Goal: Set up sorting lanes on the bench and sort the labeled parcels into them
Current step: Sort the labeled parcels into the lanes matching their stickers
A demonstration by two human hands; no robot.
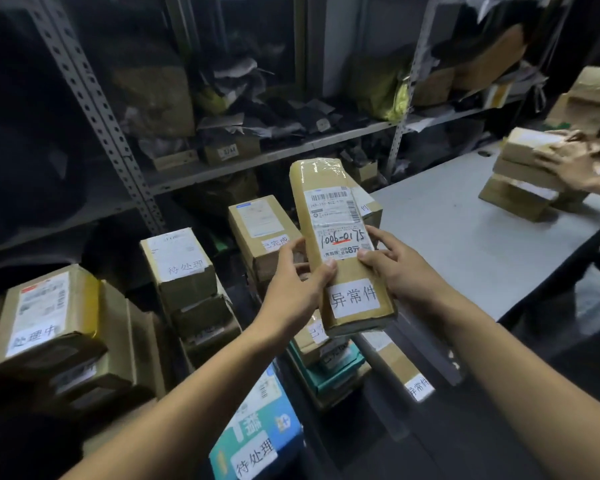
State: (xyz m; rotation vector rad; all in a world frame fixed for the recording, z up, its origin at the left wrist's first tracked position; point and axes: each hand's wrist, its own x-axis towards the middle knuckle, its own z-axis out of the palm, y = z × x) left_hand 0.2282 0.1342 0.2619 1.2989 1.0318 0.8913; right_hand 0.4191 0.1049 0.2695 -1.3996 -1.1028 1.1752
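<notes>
A long brown cardboard parcel point(329, 188) is held up at the centre, tilted slightly left, its shipping label and a white tag with handwritten characters facing me. My left hand point(298, 285) grips its left edge, thumb on the front. On the right edge is my right hand point(395, 268), thumb beside the label. Below stand stacks of tagged parcels: one stack point(184, 265) left of centre, another point(260, 230) just behind my left hand, and a large box point(49, 317) at far left. A blue-and-white parcel point(264, 427) lies at the bottom centre.
The grey bench point(465, 230) stretches to the right. At its far end another person's hand point(575, 164) rests on a pile of brown parcels point(523, 174). Metal shelving point(129, 161) with dark bags and boxes fills the back.
</notes>
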